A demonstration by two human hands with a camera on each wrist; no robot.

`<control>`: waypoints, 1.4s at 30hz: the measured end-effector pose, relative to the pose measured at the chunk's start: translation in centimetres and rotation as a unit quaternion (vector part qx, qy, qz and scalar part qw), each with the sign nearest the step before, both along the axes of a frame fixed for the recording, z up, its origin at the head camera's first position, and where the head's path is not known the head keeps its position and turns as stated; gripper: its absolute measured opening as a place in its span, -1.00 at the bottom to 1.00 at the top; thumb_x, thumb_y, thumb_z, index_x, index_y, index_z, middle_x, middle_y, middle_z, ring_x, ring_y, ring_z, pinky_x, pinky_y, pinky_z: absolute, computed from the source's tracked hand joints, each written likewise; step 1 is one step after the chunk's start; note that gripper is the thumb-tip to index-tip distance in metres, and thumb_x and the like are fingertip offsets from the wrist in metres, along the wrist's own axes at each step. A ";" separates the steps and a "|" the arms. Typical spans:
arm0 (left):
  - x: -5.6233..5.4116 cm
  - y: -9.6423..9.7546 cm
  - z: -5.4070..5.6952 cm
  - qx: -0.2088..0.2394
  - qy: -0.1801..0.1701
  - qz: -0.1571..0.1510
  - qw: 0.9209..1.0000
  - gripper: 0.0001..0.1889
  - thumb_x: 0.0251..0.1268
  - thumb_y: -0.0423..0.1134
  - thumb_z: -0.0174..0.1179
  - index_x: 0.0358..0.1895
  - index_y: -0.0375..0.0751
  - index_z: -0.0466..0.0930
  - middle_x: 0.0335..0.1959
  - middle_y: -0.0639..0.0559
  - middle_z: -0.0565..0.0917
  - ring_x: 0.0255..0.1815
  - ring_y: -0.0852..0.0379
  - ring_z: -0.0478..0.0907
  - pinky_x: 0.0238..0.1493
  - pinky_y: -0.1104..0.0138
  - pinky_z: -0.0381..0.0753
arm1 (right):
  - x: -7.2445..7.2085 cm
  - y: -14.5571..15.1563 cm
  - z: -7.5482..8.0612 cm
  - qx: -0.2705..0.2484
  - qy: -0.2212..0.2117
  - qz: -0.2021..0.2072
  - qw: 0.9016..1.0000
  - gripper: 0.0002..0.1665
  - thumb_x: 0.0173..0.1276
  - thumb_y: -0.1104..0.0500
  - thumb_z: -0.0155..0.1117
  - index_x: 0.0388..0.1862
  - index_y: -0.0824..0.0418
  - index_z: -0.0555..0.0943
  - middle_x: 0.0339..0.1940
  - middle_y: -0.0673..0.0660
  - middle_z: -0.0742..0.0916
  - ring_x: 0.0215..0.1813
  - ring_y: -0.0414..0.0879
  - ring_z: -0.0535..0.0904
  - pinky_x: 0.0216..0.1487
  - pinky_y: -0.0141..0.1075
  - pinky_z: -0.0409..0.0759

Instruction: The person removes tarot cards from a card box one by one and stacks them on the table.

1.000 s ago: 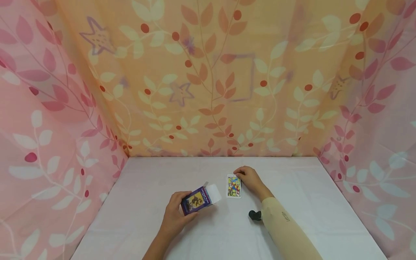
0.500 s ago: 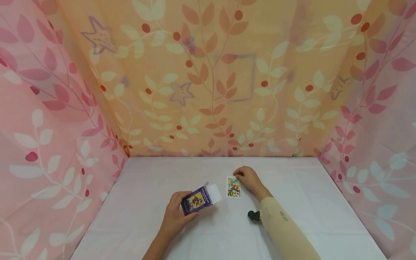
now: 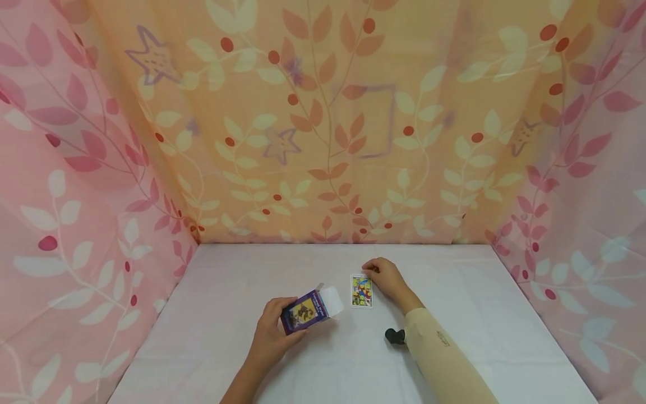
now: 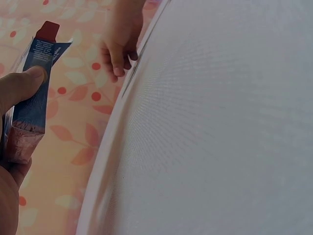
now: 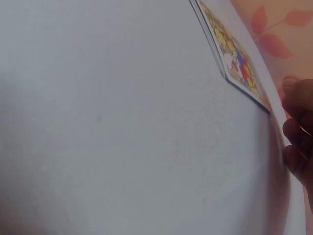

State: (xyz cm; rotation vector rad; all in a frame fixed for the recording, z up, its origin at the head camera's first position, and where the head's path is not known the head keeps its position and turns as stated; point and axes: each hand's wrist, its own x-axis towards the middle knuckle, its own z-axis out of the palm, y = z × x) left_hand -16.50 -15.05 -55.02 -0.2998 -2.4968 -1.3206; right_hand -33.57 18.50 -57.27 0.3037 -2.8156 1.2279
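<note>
My left hand (image 3: 271, 331) grips a purple card box (image 3: 305, 311), fingers along its far side and thumb on the near edge. The white end flap (image 3: 331, 301) of the box stands open toward the right. The left wrist view shows the thumb across the blue side of the box (image 4: 33, 100). A small stack of picture cards (image 3: 361, 292) lies face up on the table, its edges showing in the right wrist view. My right hand (image 3: 388, 278) is at the stack's far right corner, its fingers (image 5: 296, 129) loosely bent, with a narrow gap to the cards in that view.
A white cloth covers the table (image 3: 212, 348). Patterned curtains (image 3: 323, 185) rise at the back and both sides. A black device (image 3: 395, 336) sticks out from the right sleeve (image 3: 444, 353).
A pale edge that stuck out at the far end of the card stack has drawn in, and the stack looks neater. Both hands stay almost in place.
</note>
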 end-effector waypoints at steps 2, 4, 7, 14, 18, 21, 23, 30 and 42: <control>0.0 0.0 0.0 0.001 0.001 -0.001 1.000 -0.16 -0.18 -0.20 0.71 0.27 0.28 0.49 0.16 0.33 0.50 0.20 0.31 0.47 0.31 0.08 0.58 | 0.2 -0.1 0.2 -0.007 0.000 -0.004 1.000 -0.87 0.45 0.16 0.36 -0.07 0.10 0.75 -0.13 0.02 0.73 -0.08 -0.08 0.57 0.09 -0.08 0.58; 0.0 0.0 0.1 0.003 0.001 -0.002 1.000 -0.16 -0.18 -0.22 0.71 0.27 0.27 0.49 0.17 0.32 0.50 0.21 0.30 0.47 0.31 0.08 0.57 | 0.4 -0.2 0.4 -0.012 0.002 -0.005 1.000 -0.85 0.46 0.17 0.35 -0.05 0.13 0.75 -0.14 0.03 0.72 -0.09 -0.07 0.56 0.06 -0.09 0.58; 0.1 0.0 0.1 0.007 0.001 -0.003 1.000 -0.15 -0.18 -0.24 0.71 0.27 0.26 0.49 0.18 0.31 0.50 0.22 0.29 0.47 0.32 0.07 0.57 | 0.7 -0.4 0.8 -0.021 0.006 -0.006 1.000 -0.83 0.47 0.18 0.33 -0.03 0.16 0.75 -0.15 0.03 0.71 -0.10 -0.06 0.55 0.04 -0.12 0.56; 0.1 -0.1 0.2 0.014 0.002 -0.004 1.000 -0.15 -0.19 -0.25 0.71 0.27 0.26 0.49 0.18 0.31 0.50 0.22 0.29 0.47 0.32 0.08 0.57 | 1.7 -0.8 1.7 -0.036 0.034 -0.014 0.999 -0.85 0.45 0.20 0.34 -0.06 0.14 0.75 -0.19 0.04 0.70 -0.14 -0.07 0.54 -0.06 -0.19 0.53; 0.1 -0.1 0.3 0.011 0.003 -0.002 1.000 -0.16 -0.18 -0.24 0.71 0.27 0.26 0.50 0.17 0.32 0.50 0.21 0.30 0.48 0.31 0.08 0.58 | 2.4 -0.9 2.3 -0.032 0.065 -0.017 0.997 -0.86 0.42 0.22 0.36 -0.08 0.12 0.76 -0.20 0.03 0.72 -0.15 -0.09 0.56 -0.09 -0.21 0.53; 0.1 -0.1 0.3 0.010 0.002 -0.001 1.000 -0.16 -0.18 -0.24 0.71 0.27 0.26 0.50 0.17 0.32 0.50 0.21 0.30 0.47 0.31 0.08 0.58 | 3.1 -1.0 2.8 -0.034 0.078 -0.017 0.996 -0.85 0.41 0.23 0.37 -0.08 0.14 0.76 -0.21 0.04 0.72 -0.16 -0.09 0.57 -0.08 -0.19 0.55; 0.0 -0.1 0.3 0.009 0.002 0.000 1.000 -0.16 -0.17 -0.24 0.71 0.27 0.24 0.50 0.17 0.32 0.50 0.21 0.31 0.47 0.32 0.08 0.57 | 3.6 -1.1 3.1 -0.037 0.081 -0.018 0.996 -0.85 0.41 0.24 0.37 -0.08 0.15 0.76 -0.21 0.05 0.73 -0.16 -0.08 0.57 -0.08 -0.18 0.55; 0.1 0.0 0.2 0.007 0.006 0.001 1.000 -0.16 -0.19 -0.25 0.71 0.29 0.10 0.53 0.17 0.29 0.51 0.21 0.28 0.49 0.31 0.07 0.58 | 5.3 -1.3 3.8 -0.054 0.080 -0.024 0.995 -0.84 0.41 0.24 0.38 -0.06 0.13 0.75 -0.21 0.02 0.71 -0.14 -0.12 0.54 -0.09 -0.25 0.56; 0.2 0.1 0.3 0.006 0.003 0.002 1.000 -0.15 -0.19 -0.23 0.71 0.29 0.16 0.51 0.16 0.28 0.51 0.19 0.26 0.48 0.28 0.03 0.59 | 8.2 -1.7 4.8 -0.093 0.119 -0.012 0.988 -0.85 0.38 0.21 0.42 -0.09 0.09 0.75 -0.19 -0.03 0.73 -0.16 -0.16 0.55 -0.17 -0.34 0.52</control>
